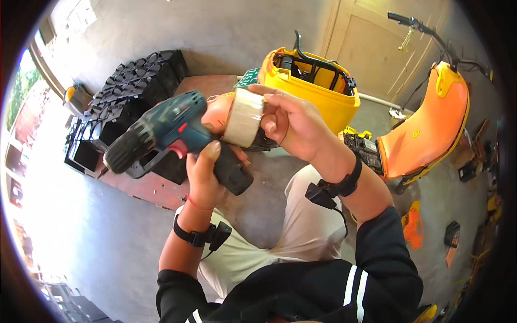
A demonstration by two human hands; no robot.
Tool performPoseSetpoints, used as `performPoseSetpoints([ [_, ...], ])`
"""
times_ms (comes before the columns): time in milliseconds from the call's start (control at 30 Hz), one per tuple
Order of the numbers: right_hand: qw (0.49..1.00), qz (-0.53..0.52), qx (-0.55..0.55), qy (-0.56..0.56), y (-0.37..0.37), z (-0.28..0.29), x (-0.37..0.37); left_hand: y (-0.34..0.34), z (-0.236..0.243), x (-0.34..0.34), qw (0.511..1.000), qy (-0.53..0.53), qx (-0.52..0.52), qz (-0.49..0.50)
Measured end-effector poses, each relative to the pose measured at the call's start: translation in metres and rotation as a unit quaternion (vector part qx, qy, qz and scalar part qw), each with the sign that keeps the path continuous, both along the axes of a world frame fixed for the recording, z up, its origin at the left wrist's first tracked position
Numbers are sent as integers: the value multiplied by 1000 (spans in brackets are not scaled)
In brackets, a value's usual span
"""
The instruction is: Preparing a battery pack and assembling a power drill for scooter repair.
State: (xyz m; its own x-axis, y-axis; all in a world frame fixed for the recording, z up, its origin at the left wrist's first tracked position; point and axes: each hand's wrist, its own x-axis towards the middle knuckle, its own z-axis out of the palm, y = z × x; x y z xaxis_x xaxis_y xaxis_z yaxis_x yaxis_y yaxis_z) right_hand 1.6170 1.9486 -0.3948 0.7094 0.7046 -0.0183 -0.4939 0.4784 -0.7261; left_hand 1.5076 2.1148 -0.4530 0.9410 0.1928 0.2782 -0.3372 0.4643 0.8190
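In front of my chest, my left hand (204, 175) is wrapped round the grip of a dark teal cordless drill (175, 121). Its black chuck points to the left, and the black battery base (234, 171) hangs beside my fingers. A wide roll of clear packing tape (245, 118) is held on edge just right of the drill. My right hand (293, 121) grips the roll from its right side, index finger along the top rim and the other fingers curled. Some left fingers reach behind the drill, close to the roll; whether they touch it I cannot tell.
Several black strapped battery-like blocks (142, 75) stand at the far left by a reddish board (142, 191). Ahead is a yellow scooter body (307, 91), with an orange front panel (423, 129) and handlebar to its right. Orange plastic pieces (413, 226) lie on the right floor.
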Motion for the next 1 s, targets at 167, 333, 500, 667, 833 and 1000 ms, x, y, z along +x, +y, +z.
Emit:
performPoseSetpoints([
  [167,985,34,-34,-168,-52,-18,24,-32,1,19,999,35,-11,27],
  [333,870,-165,-232,-403,-105,-24,34,-86,11,36,991,116,-56,-27],
  [500,882,-236,-188,-361,-144,-21,36,-144,16,59,993,107,-24,-46],
  [667,866,-264,-186,-383,-175,-24,49,-177,19,67,993,112,35,6],
  [833,842,-259,-201,-427,-183,-28,50,-184,20,73,991,131,20,-5],
  [1000,791,-246,-243,-504,-189,-35,48,-185,7,99,986,147,-43,-62],
])
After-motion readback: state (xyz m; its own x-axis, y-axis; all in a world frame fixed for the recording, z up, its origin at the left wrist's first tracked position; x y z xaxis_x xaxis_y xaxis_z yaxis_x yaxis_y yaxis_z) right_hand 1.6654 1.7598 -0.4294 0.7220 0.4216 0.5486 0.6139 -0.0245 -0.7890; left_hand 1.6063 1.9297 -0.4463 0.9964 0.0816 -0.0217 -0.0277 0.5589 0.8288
